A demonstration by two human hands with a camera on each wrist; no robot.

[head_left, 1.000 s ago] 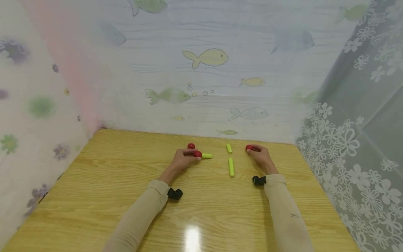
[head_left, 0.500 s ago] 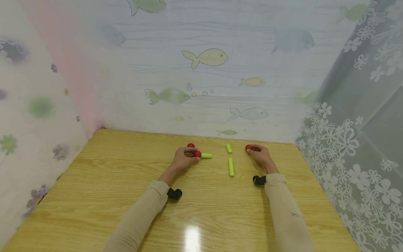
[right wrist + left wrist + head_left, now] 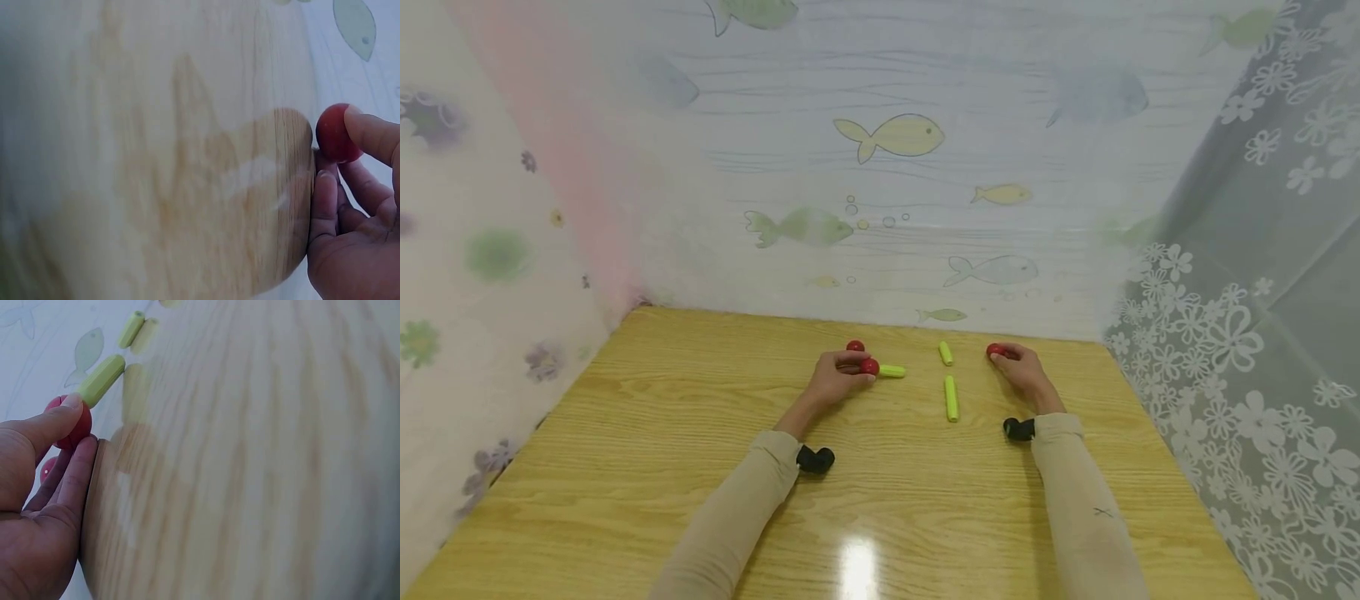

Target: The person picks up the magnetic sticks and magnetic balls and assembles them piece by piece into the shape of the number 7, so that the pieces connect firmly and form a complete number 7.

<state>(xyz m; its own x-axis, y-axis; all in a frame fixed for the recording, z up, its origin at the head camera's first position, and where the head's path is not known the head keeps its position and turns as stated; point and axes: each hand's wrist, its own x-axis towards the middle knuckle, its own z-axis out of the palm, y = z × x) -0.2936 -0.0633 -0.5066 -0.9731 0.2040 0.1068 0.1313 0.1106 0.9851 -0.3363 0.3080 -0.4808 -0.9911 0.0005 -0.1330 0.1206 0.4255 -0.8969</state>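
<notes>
My left hand pinches a red ball between thumb and fingers. In the left wrist view the thumb lies on that ball, beside the end of a yellow-green stick. A second red ball is just behind the left hand. At the right, my right hand holds another red ball; in the right wrist view the thumb presses this ball from above, with fingers curled below. Between the hands lie a short yellow-green stick and a longer one.
The wooden table reaches back to a curtain printed with fish. Lace with white flowers hangs along the right side. A black device is on the left wrist and another on the right.
</notes>
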